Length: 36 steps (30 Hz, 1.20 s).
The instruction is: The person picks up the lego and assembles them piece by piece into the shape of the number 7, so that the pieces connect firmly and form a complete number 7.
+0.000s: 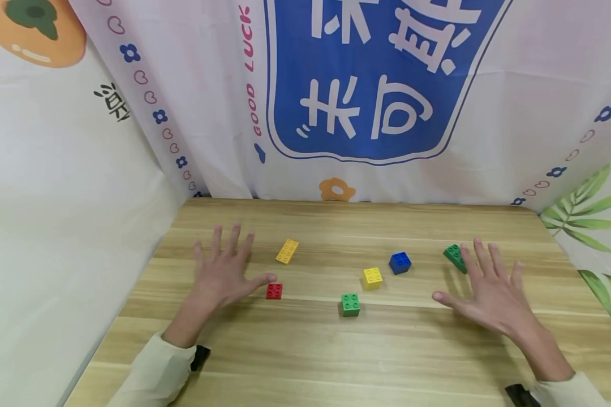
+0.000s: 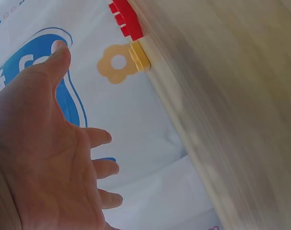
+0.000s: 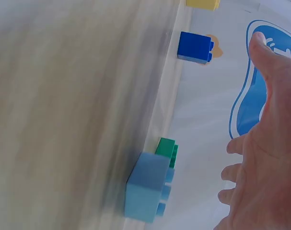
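My left hand (image 1: 223,280) is spread above the left side of the table, holding nothing. Its thumb tip appears just above a small red brick (image 1: 274,291); a flat orange-yellow brick (image 1: 287,251) lies beyond. My right hand (image 1: 496,297) hovers on the right, fingers spread, nothing in it. A long dark green brick (image 1: 455,258) is partly covered by its fingers in the head view. The right wrist view shows a light blue brick (image 3: 147,189) that the hand hides from the head view. Between the hands sit a blue brick (image 1: 400,263), a yellow brick (image 1: 373,278) and a bright green brick (image 1: 350,305).
The bricks stand apart on a wood-grain table (image 1: 305,362). Behind its far edge hangs a white printed curtain (image 1: 224,158) with a blue panel. White cloth (image 1: 71,226) also runs along the left side.
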Available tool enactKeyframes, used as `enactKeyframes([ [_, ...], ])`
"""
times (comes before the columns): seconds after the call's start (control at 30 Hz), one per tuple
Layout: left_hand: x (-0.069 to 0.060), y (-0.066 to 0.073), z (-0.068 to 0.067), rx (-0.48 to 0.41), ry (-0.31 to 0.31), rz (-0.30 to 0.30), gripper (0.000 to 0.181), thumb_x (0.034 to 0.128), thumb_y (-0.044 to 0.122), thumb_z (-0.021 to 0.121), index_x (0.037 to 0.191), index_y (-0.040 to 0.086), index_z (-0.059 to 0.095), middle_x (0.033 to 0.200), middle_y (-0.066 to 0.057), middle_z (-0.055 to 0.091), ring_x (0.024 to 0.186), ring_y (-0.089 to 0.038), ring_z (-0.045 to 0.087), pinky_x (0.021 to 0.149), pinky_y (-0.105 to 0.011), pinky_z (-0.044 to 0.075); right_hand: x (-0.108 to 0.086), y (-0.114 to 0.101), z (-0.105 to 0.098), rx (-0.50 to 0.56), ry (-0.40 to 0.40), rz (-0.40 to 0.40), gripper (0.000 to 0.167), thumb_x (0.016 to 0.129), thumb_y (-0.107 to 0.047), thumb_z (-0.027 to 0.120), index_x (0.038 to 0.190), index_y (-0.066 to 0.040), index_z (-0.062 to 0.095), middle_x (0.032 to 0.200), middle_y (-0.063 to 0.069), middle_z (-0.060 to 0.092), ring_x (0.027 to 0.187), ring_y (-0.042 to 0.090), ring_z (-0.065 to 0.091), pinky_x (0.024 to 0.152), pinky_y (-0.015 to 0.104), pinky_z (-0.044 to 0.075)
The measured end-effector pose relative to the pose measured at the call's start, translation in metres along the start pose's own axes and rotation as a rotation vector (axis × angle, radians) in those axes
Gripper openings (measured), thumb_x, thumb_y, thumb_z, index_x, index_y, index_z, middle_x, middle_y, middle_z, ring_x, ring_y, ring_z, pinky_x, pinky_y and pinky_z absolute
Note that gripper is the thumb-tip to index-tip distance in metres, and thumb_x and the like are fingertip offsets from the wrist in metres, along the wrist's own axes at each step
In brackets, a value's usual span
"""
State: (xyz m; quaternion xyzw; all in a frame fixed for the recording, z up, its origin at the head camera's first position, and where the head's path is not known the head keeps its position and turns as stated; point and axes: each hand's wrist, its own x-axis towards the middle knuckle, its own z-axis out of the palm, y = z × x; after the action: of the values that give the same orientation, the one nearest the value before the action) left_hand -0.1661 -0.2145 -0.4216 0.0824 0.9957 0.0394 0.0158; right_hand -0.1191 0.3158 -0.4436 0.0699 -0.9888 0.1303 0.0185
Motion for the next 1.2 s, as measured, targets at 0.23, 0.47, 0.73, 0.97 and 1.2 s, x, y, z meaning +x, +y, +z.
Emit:
enactKeyframes([
  [0.23,0.003,0.009,0.002,-0.006,-0.007,0.012,0.113,0.0893,0.088,0.056,0.173,0.02,0.02,0.182,-0.013,-0.003,0.165,-0.05,-0.009,0.123,-0.083,-0.007,0.006,-0.012,-0.001,0.004,0.0,-0.018,0.122,0.09,-0.078,0.066,0.171,-0.003,0.015,0.179,0.025,-0.005,0.164,0.053,-0.008,0.115,0.091,-0.004],
  [0.47,0.006,0.019,0.003,-0.014,0.004,0.033,0.113,0.0887,0.089,0.055,0.173,0.02,0.022,0.182,-0.014,0.001,0.166,-0.049,-0.007,0.124,-0.083,-0.003,0.012,-0.021,0.0,0.025,-0.024,-0.022,0.123,0.089,-0.077,0.067,0.172,-0.004,0.012,0.178,0.025,-0.008,0.164,0.055,-0.008,0.117,0.088,-0.007],
  [0.73,0.007,0.033,-0.002,-0.012,0.013,0.048,0.114,0.0869,0.092,0.053,0.173,0.023,0.023,0.182,-0.011,0.002,0.167,-0.047,-0.007,0.126,-0.08,-0.001,0.018,-0.029,0.001,0.024,-0.02,-0.048,0.124,0.089,-0.077,0.067,0.172,-0.003,0.012,0.179,0.022,-0.009,0.164,0.053,-0.007,0.119,0.087,-0.006],
  [0.97,0.008,0.047,-0.004,-0.039,0.028,0.076,0.113,0.0866,0.087,0.061,0.172,0.022,0.026,0.182,-0.012,0.005,0.167,-0.046,-0.006,0.127,-0.079,-0.001,0.022,-0.038,0.003,0.036,0.005,-0.088,0.124,0.088,-0.076,0.069,0.172,-0.004,0.013,0.179,0.023,-0.004,0.165,0.051,-0.003,0.12,0.086,-0.004],
  [1.2,0.008,0.058,-0.003,-0.052,0.048,0.108,0.113,0.0854,0.086,0.064,0.171,0.021,0.03,0.182,-0.013,0.009,0.168,-0.046,-0.003,0.128,-0.078,0.003,0.027,-0.046,0.006,0.066,0.013,-0.111,0.124,0.088,-0.075,0.07,0.172,-0.004,0.014,0.18,0.022,-0.002,0.166,0.049,-0.003,0.123,0.083,-0.002],
])
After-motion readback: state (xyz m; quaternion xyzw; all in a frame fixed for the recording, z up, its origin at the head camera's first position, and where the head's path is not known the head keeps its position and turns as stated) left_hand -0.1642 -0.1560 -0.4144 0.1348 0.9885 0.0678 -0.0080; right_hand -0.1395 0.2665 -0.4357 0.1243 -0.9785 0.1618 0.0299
